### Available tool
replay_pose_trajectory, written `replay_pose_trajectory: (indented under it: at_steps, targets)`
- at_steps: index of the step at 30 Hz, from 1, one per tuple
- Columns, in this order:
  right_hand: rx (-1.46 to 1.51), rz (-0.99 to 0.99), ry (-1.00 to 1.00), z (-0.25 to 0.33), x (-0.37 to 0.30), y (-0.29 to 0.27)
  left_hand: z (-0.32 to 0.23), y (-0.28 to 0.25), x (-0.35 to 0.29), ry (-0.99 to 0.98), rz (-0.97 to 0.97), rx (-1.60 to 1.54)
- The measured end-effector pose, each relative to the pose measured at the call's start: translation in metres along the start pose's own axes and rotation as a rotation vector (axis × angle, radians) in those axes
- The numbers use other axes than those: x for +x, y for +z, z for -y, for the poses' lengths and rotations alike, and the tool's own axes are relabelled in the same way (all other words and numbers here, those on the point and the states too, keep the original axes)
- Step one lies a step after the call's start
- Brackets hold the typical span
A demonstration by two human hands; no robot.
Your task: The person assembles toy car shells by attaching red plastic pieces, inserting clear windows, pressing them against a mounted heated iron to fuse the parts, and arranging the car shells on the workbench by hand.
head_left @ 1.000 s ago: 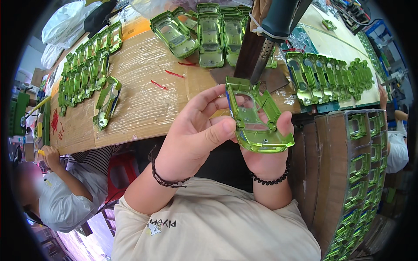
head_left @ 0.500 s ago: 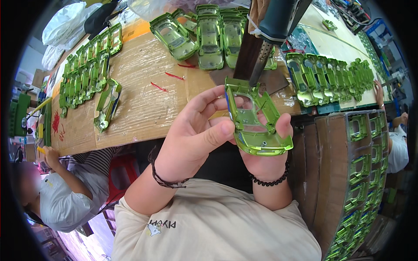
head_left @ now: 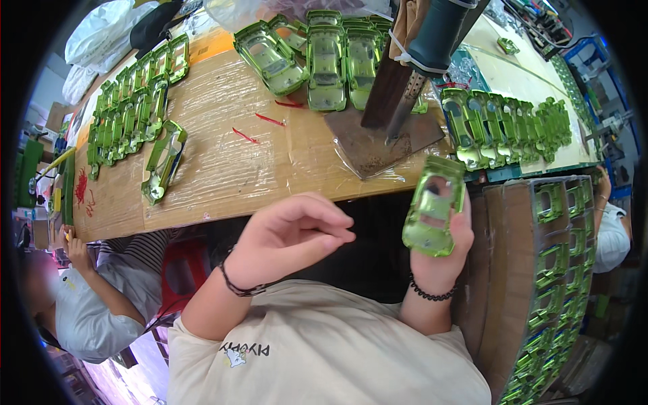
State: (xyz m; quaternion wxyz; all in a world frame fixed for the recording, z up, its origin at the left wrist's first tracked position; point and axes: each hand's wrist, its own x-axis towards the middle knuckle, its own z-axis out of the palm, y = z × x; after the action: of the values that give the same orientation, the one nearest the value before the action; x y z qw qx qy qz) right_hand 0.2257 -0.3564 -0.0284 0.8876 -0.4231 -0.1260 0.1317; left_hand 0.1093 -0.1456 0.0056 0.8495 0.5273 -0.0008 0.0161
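A shiny green plastic toy car body shell (head_left: 432, 226) is held up in my right hand (head_left: 445, 260). It stands lengthwise, with window cut-outs through its middle, and hides most of that hand's fingers. Off to the left, my left hand (head_left: 293, 233) is apart from the shell and holds nothing. Its fingers are loosely curved, with a gap to the thumb. Beyond both hands, the heat gun (head_left: 439, 30) is tied to an upright stand, nozzle pointing down above a rusty metal base plate (head_left: 364, 150).
Green shells (head_left: 327, 64) lie in rows at the back, more shells (head_left: 128, 118) at the left and others (head_left: 503, 128) at the right. Red strips (head_left: 244, 135) are scattered on the film-covered table (head_left: 202, 179). A cardboard box (head_left: 503, 256) of shells stands at my right. Other people work on both sides.
My left hand has let go of the shell and drawn to the left. My right hand has carried the shell rightward and turned it over, away from the heat gun.
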Motion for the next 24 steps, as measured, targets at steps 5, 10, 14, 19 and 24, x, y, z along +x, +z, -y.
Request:
replay_pose_trajectory:
  at_steps: [5, 10, 14, 19, 24]
  targets:
    - [-0.161, -0.149, -0.043, 0.018, 0.019, -0.003, -0.007, -0.026, -0.025, 0.262, -0.24, 0.308]
    - [-0.991, -0.157, -0.37, 0.023, 0.045, -0.003, -0.042, -0.073, -0.052, 0.611, -0.626, 1.115]
    - [-1.373, -0.02, -0.673, 0.021, 0.079, -0.01, -0.054, -0.131, -0.068, 0.775, -0.837, 1.3]
    - [-1.563, -0.075, -0.726, 0.017, 0.096, -0.016, -0.047, -0.19, -0.091, 0.267, -1.079, 1.603]
    - [-1.516, -0.104, -0.544, 0.018, 0.1, -0.023, -0.043, -0.201, -0.09, 0.186, -1.049, 1.733]
